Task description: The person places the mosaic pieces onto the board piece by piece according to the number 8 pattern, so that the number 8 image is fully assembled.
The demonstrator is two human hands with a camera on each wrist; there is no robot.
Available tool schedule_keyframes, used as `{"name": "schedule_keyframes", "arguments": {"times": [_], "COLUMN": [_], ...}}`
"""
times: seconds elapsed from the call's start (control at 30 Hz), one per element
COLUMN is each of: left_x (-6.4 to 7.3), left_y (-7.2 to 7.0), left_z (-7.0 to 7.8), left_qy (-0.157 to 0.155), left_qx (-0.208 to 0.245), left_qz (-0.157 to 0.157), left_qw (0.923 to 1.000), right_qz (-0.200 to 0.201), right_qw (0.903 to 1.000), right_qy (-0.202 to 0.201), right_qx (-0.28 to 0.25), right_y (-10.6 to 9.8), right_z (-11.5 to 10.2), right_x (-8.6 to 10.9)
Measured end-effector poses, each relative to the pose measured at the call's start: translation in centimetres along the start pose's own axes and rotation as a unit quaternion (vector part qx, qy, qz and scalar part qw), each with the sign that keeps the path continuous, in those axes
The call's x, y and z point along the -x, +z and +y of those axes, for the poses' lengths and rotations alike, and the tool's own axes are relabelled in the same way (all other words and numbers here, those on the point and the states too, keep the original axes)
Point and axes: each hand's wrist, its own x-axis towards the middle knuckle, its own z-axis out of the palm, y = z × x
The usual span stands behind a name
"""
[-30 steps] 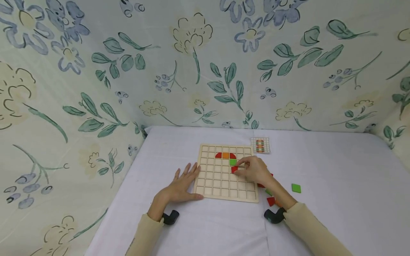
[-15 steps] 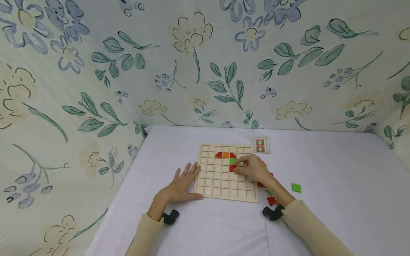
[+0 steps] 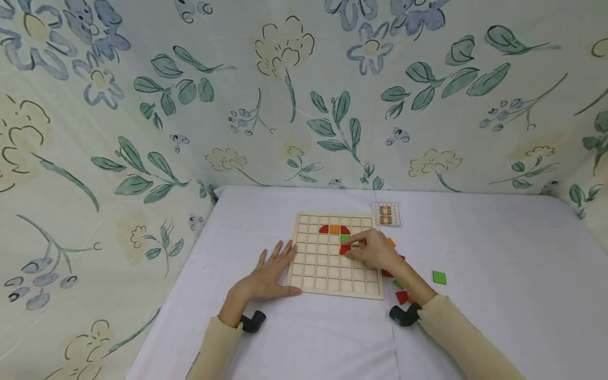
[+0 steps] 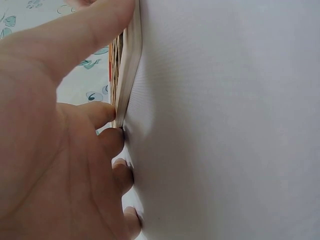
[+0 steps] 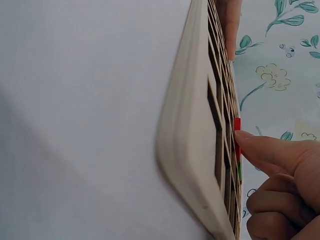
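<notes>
A wooden grid board lies on the white cloth. Between thumb and forefinger, my right hand pinches a small red tile at a cell just below a green square tile. In the right wrist view the thumb touches the red tile, which stands a little above the grid. Above the green tile is a row of two red rounded tiles with an orange tile between them. My left hand rests with fingers spread along the board's left edge, its thumb at the near left corner.
A small pattern card lies beyond the board's far right corner. Loose tiles, among them a red one and an orange one, lie right of the board, partly under my right forearm. One green tile lies farther right.
The red tile has shifted slightly up and left, to the cell below the green tile. An orange tile beside my right hand has come into view. My left hand stays put.
</notes>
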Motion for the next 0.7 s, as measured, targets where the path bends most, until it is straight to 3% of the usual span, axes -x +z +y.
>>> {"name": "schedule_keyframes", "arguments": {"times": [0.47, 0.7], "left_x": [-0.09, -0.08], "left_y": [0.02, 0.05], "left_z": [-0.04, -0.13], "left_qy": [-0.004, 0.000], "left_qx": [0.001, 0.001], "left_qz": [-0.003, -0.001], "left_qw": [1.0000, 1.0000], "right_qz": [-0.027, -0.021], "right_qw": [0.9995, 0.9996], "right_qy": [-0.009, 0.001], "right_qx": [-0.013, -0.018], "right_y": [0.02, -0.24], "right_z": [0.09, 0.51], "right_x": [-0.45, -0.55]}}
